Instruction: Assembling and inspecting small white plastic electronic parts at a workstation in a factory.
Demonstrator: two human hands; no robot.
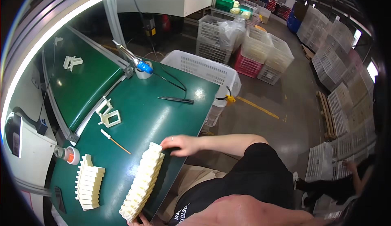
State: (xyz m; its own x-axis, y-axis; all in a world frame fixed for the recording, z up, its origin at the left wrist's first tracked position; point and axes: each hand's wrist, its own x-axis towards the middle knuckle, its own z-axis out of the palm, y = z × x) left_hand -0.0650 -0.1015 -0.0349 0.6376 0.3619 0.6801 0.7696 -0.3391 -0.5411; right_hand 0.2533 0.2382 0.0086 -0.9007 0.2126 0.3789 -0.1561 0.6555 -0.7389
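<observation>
A long row of cream plastic parts (142, 181), nested one against another, lies slantwise along the near edge of the green table. Bent fingers of my right hand (183, 145) touch its far end, with a ring on one finger. At the near end, my left hand (140, 220) has its fingers against the row; the picture's edge cuts off most of that hand. A second, shorter row of cream parts (89, 183) sits to the left. Two loose cream frames (110, 119) lie farther up the table.
An orange-shafted swab-like tool (116, 141), black tweezers (176, 100) and a small jar (67, 155) lie about the green table (154, 120). A blue-fitted air gun (143, 66) rests in a holder. Beyond are a conveyor (81, 87), a white crate (195, 65) and a person (338, 181).
</observation>
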